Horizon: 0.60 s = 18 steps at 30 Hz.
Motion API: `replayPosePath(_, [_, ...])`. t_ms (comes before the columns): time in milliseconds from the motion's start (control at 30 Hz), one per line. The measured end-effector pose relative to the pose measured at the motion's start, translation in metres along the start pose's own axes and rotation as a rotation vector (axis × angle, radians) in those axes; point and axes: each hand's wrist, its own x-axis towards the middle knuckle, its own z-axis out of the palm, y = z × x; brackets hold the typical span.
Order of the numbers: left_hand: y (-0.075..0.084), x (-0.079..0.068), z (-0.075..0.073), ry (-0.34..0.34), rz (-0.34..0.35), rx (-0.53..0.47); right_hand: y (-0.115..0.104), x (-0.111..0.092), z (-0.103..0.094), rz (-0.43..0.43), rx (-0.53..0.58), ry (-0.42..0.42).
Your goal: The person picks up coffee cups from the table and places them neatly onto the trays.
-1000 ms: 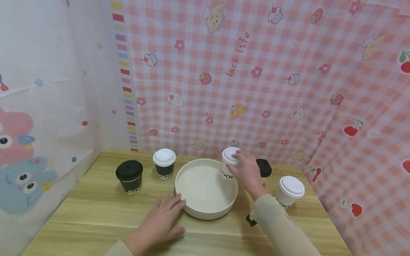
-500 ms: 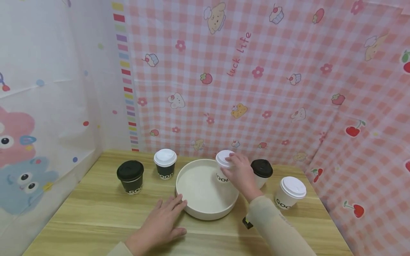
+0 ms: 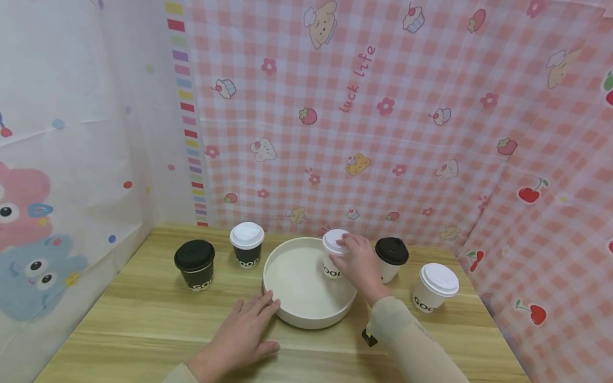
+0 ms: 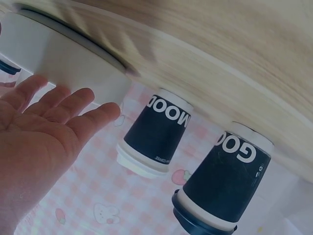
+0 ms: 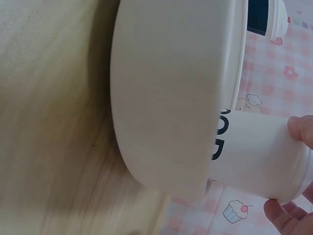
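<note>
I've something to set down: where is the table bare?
Front left, between leftmost cup, left hand and table edge; also in front of the bowl, between hand and right sleeve. Crowded right of it: rightmost cup, black-lidded neighbour, sleeve.

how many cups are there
5: black-lidded black cup, far left; white-lidded black cup, left of the bowl; white cup, in the right hand at the bowl; black-lidded white cup, right of the bowl; white-lidded white cup, far right.

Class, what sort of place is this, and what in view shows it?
Probably a staged tabletop corner indoors: pink checked cloth hangs behind a wood-grain table, where lidded cups stand beside a round cream dish.
</note>
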Motion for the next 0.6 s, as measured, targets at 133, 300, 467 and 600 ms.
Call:
replayPosePath(133, [0.000,0.000,0.001,-0.005,-0.006,0.001,0.002,-0.002,0.004,0.020,0.010,-0.024])
replayPosePath(300, [0.001,-0.001,0.001,-0.008,-0.009,0.000,0.001,-0.005,0.006,0.037,0.031,-0.034])
replayPosePath(467, [0.003,-0.001,0.000,-0.026,-0.022,-0.013,0.001,-0.006,0.009,0.036,0.024,-0.040])
replayPosePath(600, [0.003,-0.002,0.001,-0.037,-0.024,-0.017,0.003,-0.008,0.013,0.032,0.013,-0.039])
